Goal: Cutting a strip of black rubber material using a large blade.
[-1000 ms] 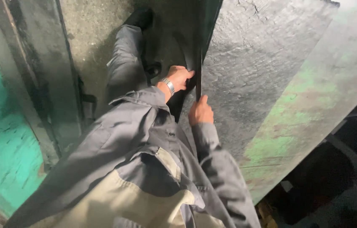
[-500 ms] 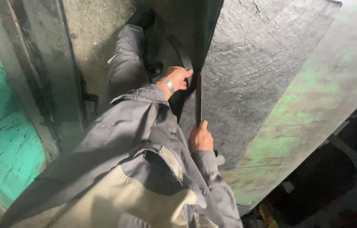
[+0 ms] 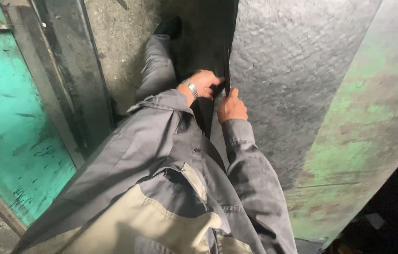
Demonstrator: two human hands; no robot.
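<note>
Right hand now slid up the black sheet's edge, close at four o'clock of left hand. Both pinching that edge. Grey textured sheet at three o'clock.

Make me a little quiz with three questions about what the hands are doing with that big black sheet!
1. True or false: both hands grip the edge of the dark rubber sheet.
2. Which hand wears a metal wristband? A) left hand B) right hand
3. Fill in: the worn panel left of the person is painted ____.

Key:
1. True; both hands close on the sheet's edge, close together.
2. A
3. green
</note>
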